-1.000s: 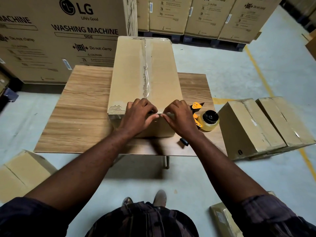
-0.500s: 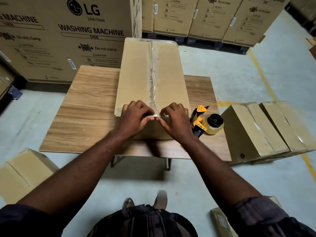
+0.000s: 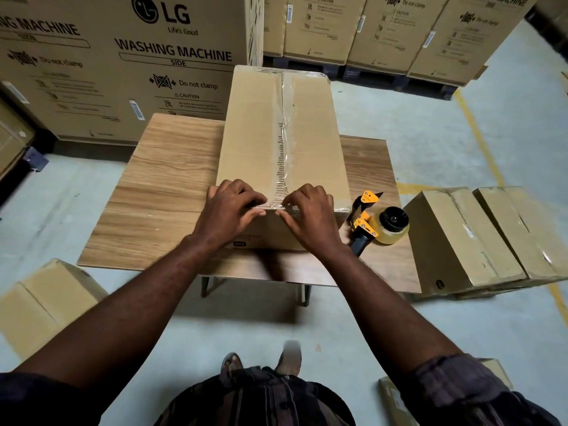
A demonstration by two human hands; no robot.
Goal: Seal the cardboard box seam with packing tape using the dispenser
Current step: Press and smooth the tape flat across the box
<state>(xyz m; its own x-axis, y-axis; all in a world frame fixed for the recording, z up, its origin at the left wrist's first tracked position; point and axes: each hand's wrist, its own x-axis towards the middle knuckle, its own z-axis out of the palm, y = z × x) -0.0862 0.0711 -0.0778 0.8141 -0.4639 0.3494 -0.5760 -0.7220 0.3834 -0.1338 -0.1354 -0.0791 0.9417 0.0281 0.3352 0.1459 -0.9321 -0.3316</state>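
A long cardboard box (image 3: 255, 133) lies on a wooden table (image 3: 159, 192). Clear packing tape (image 3: 284, 118) runs down its top seam to the near edge. My left hand (image 3: 229, 210) and my right hand (image 3: 310, 215) sit side by side on that near edge. Their bent fingertips press the tape end on top, and the thumbs press along the front face, pointing at each other. The yellow tape dispenser (image 3: 379, 226) lies on the table just right of the box, and no hand touches it.
Two sealed boxes (image 3: 479, 238) lie on the floor to the right of the table, and another box (image 3: 46, 299) sits at the lower left. Large washing machine cartons (image 3: 123, 63) stand behind the table. A yellow floor line (image 3: 479, 133) runs at the right.
Both hands stay on the box's near edge, with the thumbs now slightly apart on the tape end. The camera has shifted, so the scene sits further right. The dispenser has not moved.
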